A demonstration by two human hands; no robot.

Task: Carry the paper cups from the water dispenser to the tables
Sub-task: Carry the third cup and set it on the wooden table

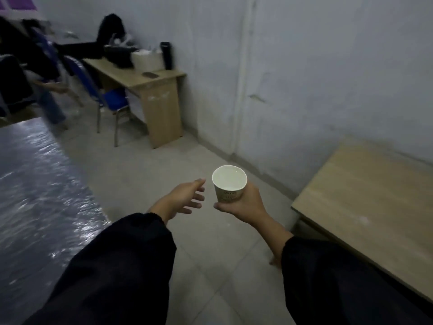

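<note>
My right hand (246,205) grips a white paper cup (229,184) upright over the tiled floor; its inside looks pale and I cannot tell how full it is. Just left of the cup, my left hand (185,199) hovers with its fingers spread, holding nothing and not touching the cup. A light wooden table (365,195) stands at the right, close to my right arm. A second wooden desk (140,78) stands against the far wall. The water dispenser is out of view.
The far desk carries a black bottle (166,55), a white container (146,59) and dark items. A blue chair (110,97) stands beside it. People sit at the far left (21,66). A shiny plastic-covered area (35,195) lies to my left.
</note>
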